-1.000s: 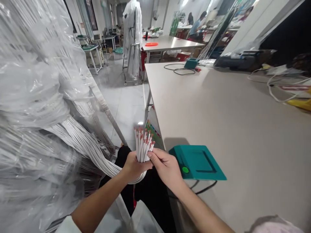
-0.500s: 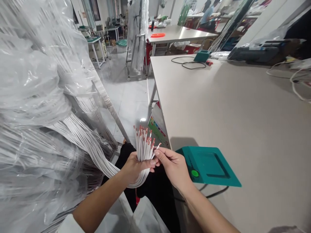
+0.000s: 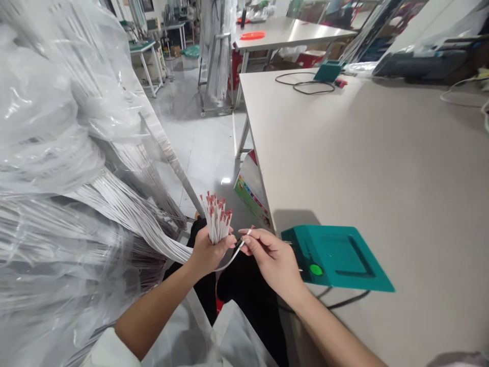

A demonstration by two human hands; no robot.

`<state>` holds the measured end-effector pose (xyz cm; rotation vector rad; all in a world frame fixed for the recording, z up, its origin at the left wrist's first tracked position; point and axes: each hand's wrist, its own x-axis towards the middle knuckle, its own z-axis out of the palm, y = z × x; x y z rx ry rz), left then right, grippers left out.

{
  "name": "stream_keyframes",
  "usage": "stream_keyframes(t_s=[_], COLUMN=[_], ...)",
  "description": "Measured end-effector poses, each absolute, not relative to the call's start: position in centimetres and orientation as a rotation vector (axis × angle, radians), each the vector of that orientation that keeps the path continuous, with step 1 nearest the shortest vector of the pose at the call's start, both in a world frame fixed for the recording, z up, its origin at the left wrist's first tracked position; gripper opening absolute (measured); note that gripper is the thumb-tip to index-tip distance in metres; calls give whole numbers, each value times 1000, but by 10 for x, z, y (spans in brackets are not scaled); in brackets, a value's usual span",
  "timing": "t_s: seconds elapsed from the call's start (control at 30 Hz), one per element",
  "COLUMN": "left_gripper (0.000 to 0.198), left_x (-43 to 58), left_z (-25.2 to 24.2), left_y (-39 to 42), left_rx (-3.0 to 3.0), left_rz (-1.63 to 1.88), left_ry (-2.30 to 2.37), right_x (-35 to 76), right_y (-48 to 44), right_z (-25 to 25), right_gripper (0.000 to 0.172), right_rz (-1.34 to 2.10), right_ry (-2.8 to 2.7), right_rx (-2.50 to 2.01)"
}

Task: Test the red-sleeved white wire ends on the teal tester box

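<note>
My left hand (image 3: 209, 251) is closed round a bundle of white cables (image 3: 218, 224), whose reddish, copper-coloured ends point upward. From this fist the bundle runs back to the left, into a big plastic-wrapped mass. Between its thumb and fingertips, my right hand (image 3: 272, 257) pinches one white cable (image 3: 237, 251) near its reddish tip. That single cable bends away from the bundle and passes below my left hand. Just right of my right hand, a teal device (image 3: 340, 257) with a round green button sits at the table's edge.
Large plastic-wrapped cable bundles (image 3: 49, 153) hang on a rack at the left. The grey table (image 3: 367, 153) fills the right side. On it lie a second teal device (image 3: 327, 71) and a black cord (image 3: 305, 87). A printed carton (image 3: 252, 191) stands under the table's edge.
My right hand has drawn one cable apart from the bundle, opening a gap between the hands. My left hand has shifted slightly left with the bundle. The view has tilted a little downward.
</note>
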<state>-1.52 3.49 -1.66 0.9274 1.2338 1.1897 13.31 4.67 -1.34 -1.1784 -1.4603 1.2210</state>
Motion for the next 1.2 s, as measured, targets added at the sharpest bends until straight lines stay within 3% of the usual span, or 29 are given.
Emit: stream_keyframes(t_s=[0.33, 0.5, 0.77, 1.2], left_gripper=[29, 8, 24, 24], left_x=[-8, -1, -7, -19], left_z=[-15, -15, -10, -34], left_y=[40, 38, 45, 42], left_rx=[974, 1253, 1143, 1142], left_rz=[1139, 1235, 1140, 912], left_ry=[1305, 1484, 1359, 1323], right_x=[138, 137, 135, 138], right_y=[47, 46, 48, 44], right_z=[-20, -22, -18, -23], right_gripper=[20, 19, 19, 16], right_rz=[1051, 1102, 1190, 1000], right_ry=[-1614, -1559, -1439, -1660], right_rx=[-1226, -1237, -1213, -1254])
